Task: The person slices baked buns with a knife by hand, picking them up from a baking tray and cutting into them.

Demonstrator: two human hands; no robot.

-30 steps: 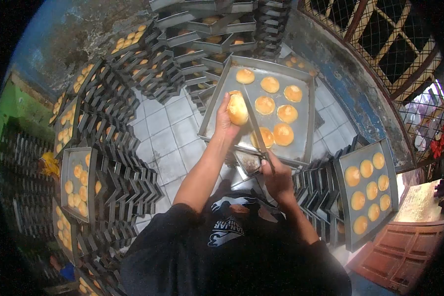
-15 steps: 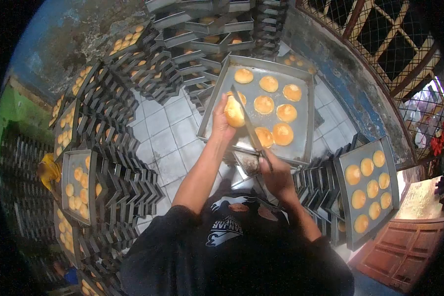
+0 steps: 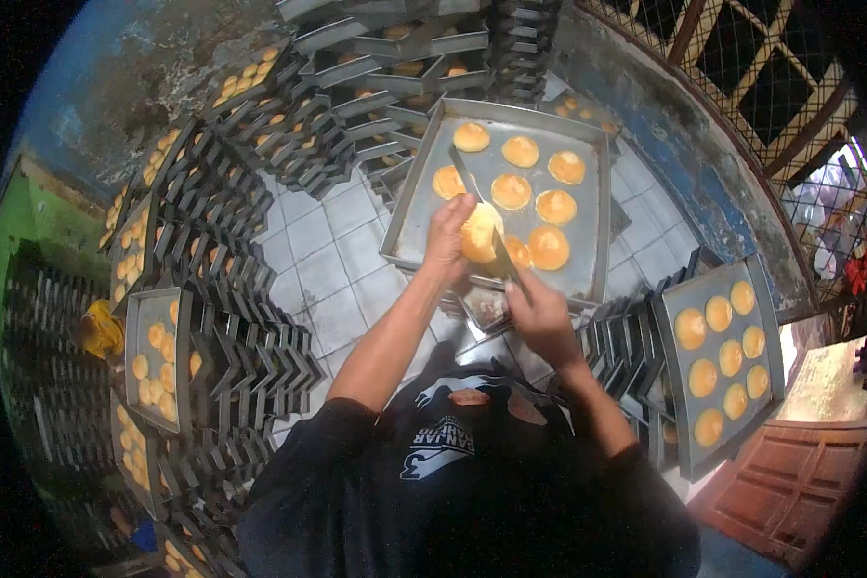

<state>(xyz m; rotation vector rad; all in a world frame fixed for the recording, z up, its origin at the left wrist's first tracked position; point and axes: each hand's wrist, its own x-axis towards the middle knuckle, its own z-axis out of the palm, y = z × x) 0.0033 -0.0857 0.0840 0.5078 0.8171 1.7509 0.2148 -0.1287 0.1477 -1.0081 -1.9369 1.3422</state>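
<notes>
My left hand [image 3: 446, 237] is closed around a round golden bun [image 3: 478, 233] above the near left part of a metal tray [image 3: 602, 222]. In my right hand [image 3: 546, 323] is a long knife [image 3: 465, 175], held by its handle and pointing up and away to the left. The blade crosses the bun and appears to be cutting into it; how deep I cannot tell. Several more buns, such as one golden bun [image 3: 511, 192], lie in the tray beneath. Part of the bun is hidden by my left fingers.
To the right, another tray of buns [image 3: 677, 385] tops a stack. Tall stacks of trays [image 3: 250, 356] crowd the left side, more rise at the back. Tiled floor [image 3: 323, 260] shows between them. A person in yellow [image 3: 104, 329] is at far left; a wooden door [image 3: 790, 482] stands lower right.
My left hand and the bun have shifted right and slightly nearer to me. The knife blade now crosses the bun, where before it lay along the bun's right side.
</notes>
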